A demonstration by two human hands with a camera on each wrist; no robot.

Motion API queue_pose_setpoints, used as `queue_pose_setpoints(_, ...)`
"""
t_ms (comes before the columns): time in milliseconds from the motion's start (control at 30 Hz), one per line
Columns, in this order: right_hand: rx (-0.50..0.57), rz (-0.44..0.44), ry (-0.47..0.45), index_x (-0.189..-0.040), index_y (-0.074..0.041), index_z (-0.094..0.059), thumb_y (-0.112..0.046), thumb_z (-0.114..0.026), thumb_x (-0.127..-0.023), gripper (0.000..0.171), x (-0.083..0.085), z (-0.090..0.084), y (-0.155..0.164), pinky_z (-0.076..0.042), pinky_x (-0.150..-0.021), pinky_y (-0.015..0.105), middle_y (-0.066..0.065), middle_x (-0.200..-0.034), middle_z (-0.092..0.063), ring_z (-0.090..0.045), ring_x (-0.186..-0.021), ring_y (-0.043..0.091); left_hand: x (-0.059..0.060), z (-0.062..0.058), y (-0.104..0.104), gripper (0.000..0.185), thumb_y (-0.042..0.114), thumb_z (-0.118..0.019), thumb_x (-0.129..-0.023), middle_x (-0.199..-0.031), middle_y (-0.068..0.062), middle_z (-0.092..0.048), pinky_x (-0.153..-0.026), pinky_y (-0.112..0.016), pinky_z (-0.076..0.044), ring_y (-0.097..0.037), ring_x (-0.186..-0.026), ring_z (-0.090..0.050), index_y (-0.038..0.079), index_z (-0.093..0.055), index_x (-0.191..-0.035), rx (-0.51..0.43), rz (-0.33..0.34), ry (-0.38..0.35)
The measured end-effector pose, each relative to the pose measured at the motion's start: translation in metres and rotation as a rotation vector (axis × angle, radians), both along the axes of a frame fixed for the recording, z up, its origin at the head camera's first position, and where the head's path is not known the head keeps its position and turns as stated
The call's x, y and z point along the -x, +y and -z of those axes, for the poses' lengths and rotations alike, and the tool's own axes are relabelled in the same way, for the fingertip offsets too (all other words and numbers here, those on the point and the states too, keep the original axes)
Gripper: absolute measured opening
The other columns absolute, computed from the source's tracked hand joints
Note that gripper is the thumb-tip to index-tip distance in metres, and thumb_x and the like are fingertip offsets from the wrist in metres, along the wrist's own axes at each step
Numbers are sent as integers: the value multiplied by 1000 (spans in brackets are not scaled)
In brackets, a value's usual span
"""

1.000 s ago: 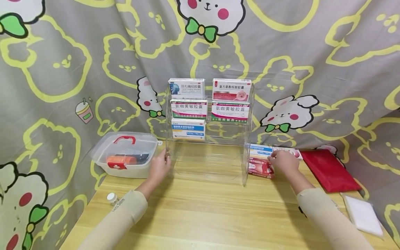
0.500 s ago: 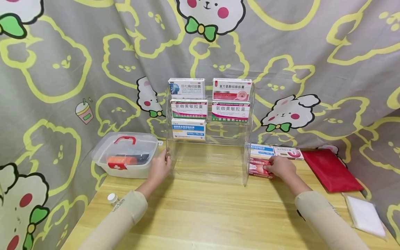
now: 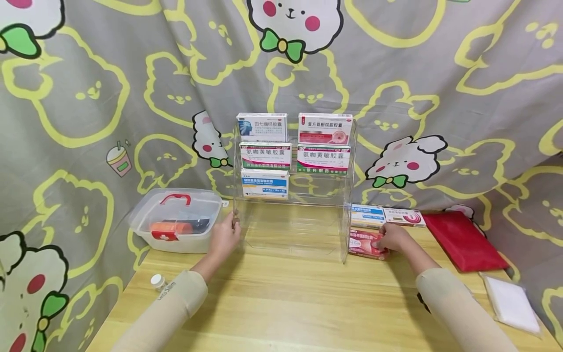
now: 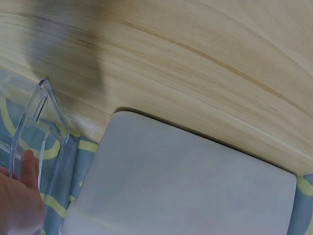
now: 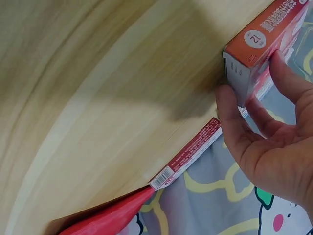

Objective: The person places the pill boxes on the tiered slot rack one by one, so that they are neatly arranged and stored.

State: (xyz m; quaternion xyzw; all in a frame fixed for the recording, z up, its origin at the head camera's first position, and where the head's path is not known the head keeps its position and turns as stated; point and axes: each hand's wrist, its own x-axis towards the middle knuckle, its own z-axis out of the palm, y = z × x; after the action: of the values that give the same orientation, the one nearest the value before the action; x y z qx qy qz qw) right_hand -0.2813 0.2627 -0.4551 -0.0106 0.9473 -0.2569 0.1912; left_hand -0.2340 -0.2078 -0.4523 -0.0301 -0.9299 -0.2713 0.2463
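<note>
My left hand [image 3: 225,238] grips the left side panel of a clear acrylic display rack [image 3: 345,244]; in the left wrist view its fingers [image 4: 29,169] curl about the panel's edge. The rack bears several medicine boxes: a white-and-blue one [image 3: 262,128] and a white-and-red one [image 3: 325,129] on top, two pink-and-green ones below, and a blue-and-white one [image 3: 265,186] on the third tier. To the right of the rack, my right hand [image 3: 396,238] pinches the right end of a red medicine box [image 3: 364,244] between thumb and fingers, as the right wrist view [image 5: 274,39] shows.
Behind the red box lie a blue-and-white box [image 3: 367,215] and a white-and-red box [image 3: 404,217]. Further right are a red pouch [image 3: 466,242] and a white packet [image 3: 512,303]. A clear first-aid case [image 3: 176,220] and a small white-capped bottle [image 3: 157,280] stand left. A patterned curtain hangs behind.
My right hand has come down onto the red box and taken hold of its end. The box has shifted slightly nearer, showing more of the blue-and-white box behind. My left hand stays on the rack.
</note>
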Motion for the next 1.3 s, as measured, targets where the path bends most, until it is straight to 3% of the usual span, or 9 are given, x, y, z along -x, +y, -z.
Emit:
queue_pose_setpoints(167,-3,-29,15,-83,-2,-49,-25,-79,-71,40,-4,0,6,-38,-56,29,8,-74,-49,-47,-68,21,0,-1,0,21,1,-55,-83,-72,-15,-66,-52,-40,-51,-28,-54,-57,-3,-61,-103,-13,4,3)
queue_pose_setpoints(367,30,-85,-56,-89,5,-61,-24,-77,-73,37,-9,-8,15,-40,-61,28,6,-77,-55,-49,-70,18,-1,1,0,24,1,-56,-82,-73,-16,-66,-51,-38,-51,-27,-53,-56,-4,-61,-105,-14,12,-6)
queue_pose_setpoints(567,243,-95,-166,-99,9,-64,-4,-70,-75,27,-19,-31,27,-50,-60,29,2,-79,-63,-55,-67,12,-1,2,0,23,1,-56,-82,-72,-15,-66,-51,-39,-50,-26,-53,-55,-3,-60,-104,3,15,-1)
queue_pose_setpoints(733,264,-95,-172,-105,9,-63,-4,-68,-78,30,-25,-55,33,-54,-69,36,7,-87,-63,-56,-74,17,-2,0,1,24,2,-56,-83,-72,-15,-66,-51,-39,-50,-26,-54,-55,-3,-61,-106,-5,7,-1)
queue_pose_setpoints(900,287,-46,-130,-105,9,-55,-5,-63,-82,28,-27,-66,38,-54,-75,41,10,-92,-58,-55,-81,21,-3,-1,1,26,1,-56,-83,-74,-16,-67,-51,-38,-51,-27,-55,-57,-4,-61,-108,-19,7,-9)
queue_pose_setpoints(1100,333,23,-1,-112,14,-46,-3,-56,-87,31,-27,-72,42,-55,-77,43,19,-98,-53,-56,-85,22,-2,1,0,23,2,-56,-83,-73,-16,-66,-51,-40,-50,-28,-55,-57,-3,-61,-105,-10,2,-6)
queue_pose_setpoints(1300,419,81,138,-127,15,-36,-9,-51,-95,42,-28,-88,41,-56,-78,36,28,-114,-47,-57,-89,17,-1,1,0,22,1,-57,-83,-74,-15,-66,-51,-39,-50,-26,-54,-56,-3,-61,-105,-16,8,4)
